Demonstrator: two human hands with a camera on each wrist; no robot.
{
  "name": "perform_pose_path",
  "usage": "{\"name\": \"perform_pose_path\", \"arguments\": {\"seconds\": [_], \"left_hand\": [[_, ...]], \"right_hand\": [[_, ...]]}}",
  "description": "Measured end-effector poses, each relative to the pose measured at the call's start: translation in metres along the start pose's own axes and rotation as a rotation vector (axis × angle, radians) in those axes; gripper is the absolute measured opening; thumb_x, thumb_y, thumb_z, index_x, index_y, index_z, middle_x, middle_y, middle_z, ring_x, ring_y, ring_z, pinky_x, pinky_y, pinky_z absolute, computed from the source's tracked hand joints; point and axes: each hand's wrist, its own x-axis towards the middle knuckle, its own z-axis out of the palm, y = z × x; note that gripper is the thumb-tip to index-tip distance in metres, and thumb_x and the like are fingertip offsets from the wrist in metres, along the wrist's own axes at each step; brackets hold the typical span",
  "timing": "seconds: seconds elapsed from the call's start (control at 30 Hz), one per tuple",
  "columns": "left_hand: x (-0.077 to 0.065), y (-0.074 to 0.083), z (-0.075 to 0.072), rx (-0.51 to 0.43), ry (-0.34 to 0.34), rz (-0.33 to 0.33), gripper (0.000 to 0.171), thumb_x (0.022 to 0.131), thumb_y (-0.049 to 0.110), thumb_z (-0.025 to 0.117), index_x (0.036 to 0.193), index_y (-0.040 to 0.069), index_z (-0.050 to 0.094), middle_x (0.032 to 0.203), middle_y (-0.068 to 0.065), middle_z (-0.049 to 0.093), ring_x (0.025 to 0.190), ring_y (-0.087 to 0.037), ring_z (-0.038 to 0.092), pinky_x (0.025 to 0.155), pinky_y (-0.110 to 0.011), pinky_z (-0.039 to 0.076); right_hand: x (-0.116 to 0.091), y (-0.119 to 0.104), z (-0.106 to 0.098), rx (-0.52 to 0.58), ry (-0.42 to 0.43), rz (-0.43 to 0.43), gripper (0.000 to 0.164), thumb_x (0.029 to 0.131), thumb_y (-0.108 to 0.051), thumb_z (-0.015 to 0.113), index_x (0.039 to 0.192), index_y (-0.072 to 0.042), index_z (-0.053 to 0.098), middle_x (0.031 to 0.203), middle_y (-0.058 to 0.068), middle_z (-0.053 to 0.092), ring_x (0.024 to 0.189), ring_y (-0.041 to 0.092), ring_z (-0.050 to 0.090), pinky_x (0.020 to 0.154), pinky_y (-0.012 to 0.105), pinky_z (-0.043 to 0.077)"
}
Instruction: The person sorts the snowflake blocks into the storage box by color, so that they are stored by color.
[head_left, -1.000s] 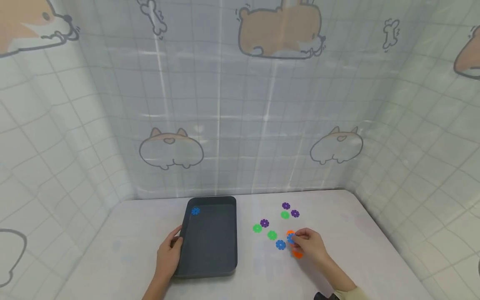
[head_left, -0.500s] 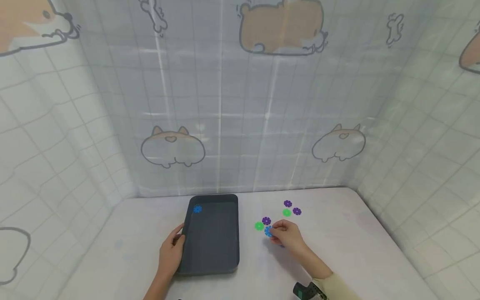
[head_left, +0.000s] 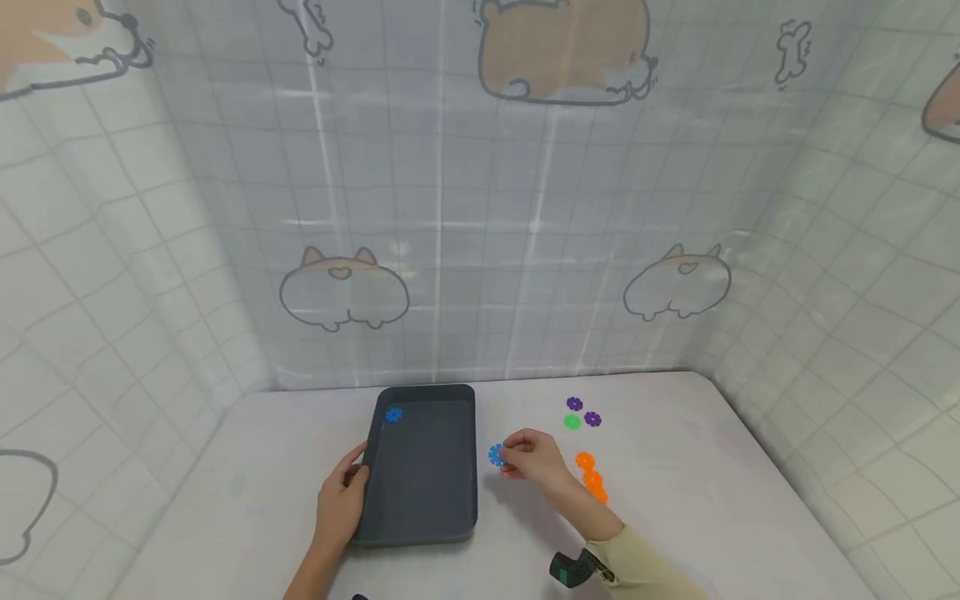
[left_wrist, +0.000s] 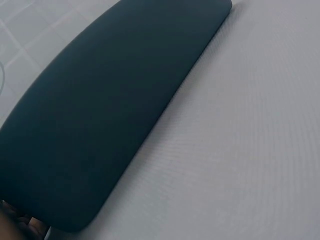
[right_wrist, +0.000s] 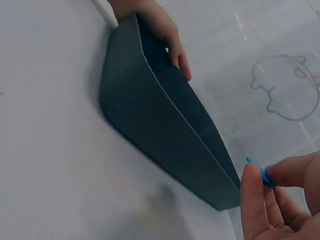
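A blue notched plastic disc [head_left: 497, 455], flat and flower-shaped, is pinched between the thumb and fingers of my right hand [head_left: 536, 460]. The right wrist view shows that disc edge-on as a thin blue piece [right_wrist: 261, 171] at the fingertips. This hand is above the table, just right of the dark grey rectangular tray [head_left: 420, 475]. My left hand [head_left: 341, 502] grips the tray's left side wall, with fingers at the rim. Inside the tray, near its far left corner, lies another blue disc [head_left: 393, 414]. In the left wrist view the tray's outer wall [left_wrist: 100, 100] covers most of that hand.
Right of my right hand, several overlapping orange discs [head_left: 592, 479] lie on the white table [head_left: 697, 500]. Farther back are two purple discs [head_left: 574, 403] and a green disc [head_left: 572, 422]. My right hand and forearm hide part of the table. Patterned curtains [head_left: 480, 208] surround the table's back and sides.
My right hand has carried the blue disc leftward from beside the orange discs toward the tray. The orange discs show again behind it. My left hand has stayed on the tray.
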Motion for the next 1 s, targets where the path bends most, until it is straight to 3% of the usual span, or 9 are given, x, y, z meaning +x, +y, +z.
{"name": "perform_pose_path", "arguments": {"seconds": [0.4,1.0], "left_hand": [[0.001,-0.002,0.0,-0.011,-0.002,0.009,0.04,0.102,0.014,0.046,0.142,0.013,0.05,0.118,-0.018,0.061,0.098,-0.026,0.055,0.081,-0.041,0.041],[-0.002,-0.002,0.0,-0.001,0.016,0.022,0.04,0.102,0.014,0.045,0.142,0.013,0.05,0.116,-0.017,0.061,0.093,-0.025,0.054,0.077,-0.038,0.042]], "right_hand": [[0.013,-0.01,0.032,0.036,-0.072,-0.008,0.018,0.087,-0.005,0.07,0.099,0.006,0.063,0.078,0.01,0.065,0.063,0.016,0.066,0.066,0.036,0.056],[0.033,-0.022,0.067,0.11,-0.141,0.011,0.018,0.09,-0.004,0.067,0.103,0.007,0.062,0.086,0.014,0.066,0.066,0.013,0.065,0.067,0.029,0.055]]}}
